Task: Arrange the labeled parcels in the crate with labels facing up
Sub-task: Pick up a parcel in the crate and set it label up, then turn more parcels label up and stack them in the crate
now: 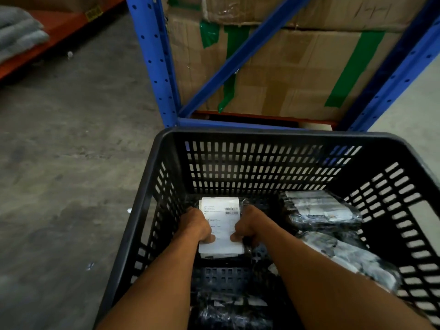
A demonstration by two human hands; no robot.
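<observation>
Both arms reaching down into a black slotted crate [164, 177] standing on a grey concrete floor [71, 139]. Left hand [196, 225] and right hand [247, 226] clamped on the two long edges of a dark-wrapped parcel [220, 225], white label [221, 210] facing up (barcodes legible near its far right corner, small print too blurred to read), thumbs pressed onto the label's near half. Parcel lying low in the crate's left part, near the far wall. Two more wrapped parcels [321, 210] along the right side, one behind the other, their markings smeared by blur; another dark parcel [228, 308] at the near end between the forearms. Beyond the crate, a blue shelving frame [154, 58] holding cardboard boxes [285, 75] patched with green tape [352, 67].
</observation>
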